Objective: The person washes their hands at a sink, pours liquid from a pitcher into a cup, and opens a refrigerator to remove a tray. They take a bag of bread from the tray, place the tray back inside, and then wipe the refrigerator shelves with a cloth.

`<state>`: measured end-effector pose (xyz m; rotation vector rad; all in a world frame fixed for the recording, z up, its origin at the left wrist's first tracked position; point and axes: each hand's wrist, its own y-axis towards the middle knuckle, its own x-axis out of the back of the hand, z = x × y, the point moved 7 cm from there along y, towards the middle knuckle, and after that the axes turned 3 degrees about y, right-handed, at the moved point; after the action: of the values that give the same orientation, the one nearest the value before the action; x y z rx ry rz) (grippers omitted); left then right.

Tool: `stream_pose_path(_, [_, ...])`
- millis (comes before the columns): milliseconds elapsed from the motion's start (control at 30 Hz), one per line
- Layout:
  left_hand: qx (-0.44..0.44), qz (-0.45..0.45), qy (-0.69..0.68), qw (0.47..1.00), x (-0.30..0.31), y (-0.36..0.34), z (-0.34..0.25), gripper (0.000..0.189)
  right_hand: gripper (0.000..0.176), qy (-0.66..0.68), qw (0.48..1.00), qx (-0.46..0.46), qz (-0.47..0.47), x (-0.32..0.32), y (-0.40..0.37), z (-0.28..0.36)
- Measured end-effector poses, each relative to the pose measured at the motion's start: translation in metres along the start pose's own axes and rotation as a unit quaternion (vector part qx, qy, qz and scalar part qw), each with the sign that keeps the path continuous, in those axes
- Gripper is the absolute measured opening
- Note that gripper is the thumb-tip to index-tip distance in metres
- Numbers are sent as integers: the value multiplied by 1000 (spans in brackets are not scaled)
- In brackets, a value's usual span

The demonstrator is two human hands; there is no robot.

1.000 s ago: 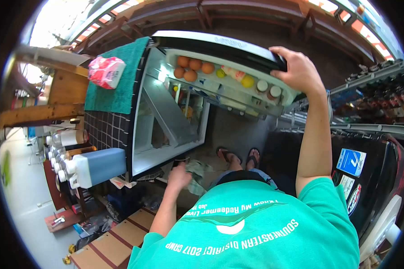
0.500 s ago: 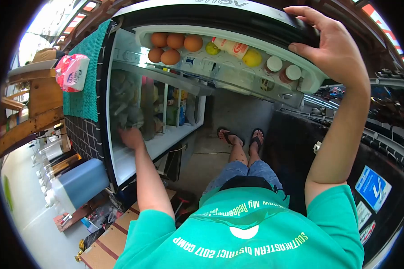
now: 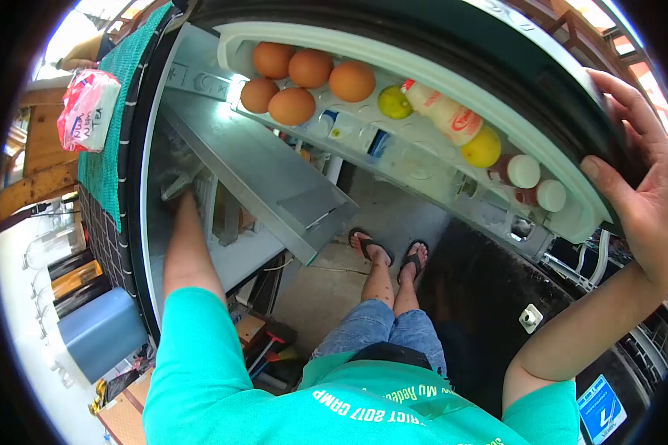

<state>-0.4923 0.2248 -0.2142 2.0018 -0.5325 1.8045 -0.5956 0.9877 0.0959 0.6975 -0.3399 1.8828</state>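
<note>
My right hand (image 3: 642, 159) is wrapped over the edge of the open refrigerator door (image 3: 490, 55), thumb on the inner side. Deep inside the refrigerator (image 3: 152, 259), my left hand (image 3: 182, 199) is beside a crumpled clear plastic bag (image 3: 174, 180); its fingers are mostly hidden in shadow. A grey tray or shelf panel (image 3: 256, 174) slants over the lower space near my left forearm. The door's top rack holds several brown eggs (image 3: 291, 106), a green citrus fruit (image 3: 395, 102), a small drink bottle (image 3: 444, 111), a yellow citrus fruit (image 3: 482, 147) and two white-capped jars (image 3: 523, 171).
On a teal cloth (image 3: 100, 167) atop the refrigerator lies a pink-and-white packet (image 3: 89, 111) with handwriting. A large blue-filled container (image 3: 104, 330) stands at the left. My sandalled feet (image 3: 371, 247) are on the floor below the door. A dark panel (image 3: 482, 297) with stickers stands to the right.
I have leaned closer, so the door rack looks larger. My left arm has gone deeper into the refrigerator. My right hand keeps its hold on the door edge.
</note>
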Motion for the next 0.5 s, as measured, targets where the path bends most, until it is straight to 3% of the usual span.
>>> stream_pose_path(233, [-122,-39,26,991,29,-120,-14,36,61,4,1000,16,6,6,8,-6])
stream_pose_path(267, [-119,-38,25,992,32,-111,-16,36,60,5,1000,16,8,6,8,-6])
stream_pose_path(333, [-1,29,22,999,34,-79,-7,37,60,14,1000,23,10,7,10,-7])
stream_pose_path(467, [14,-7,28,999,28,-101,-34,35,59,36,999,26,10,7,12,-6])
stream_pose_path(500, [-95,-40,35,994,22,-112,-33,34,58,38,999,15,8,7,10,-6])
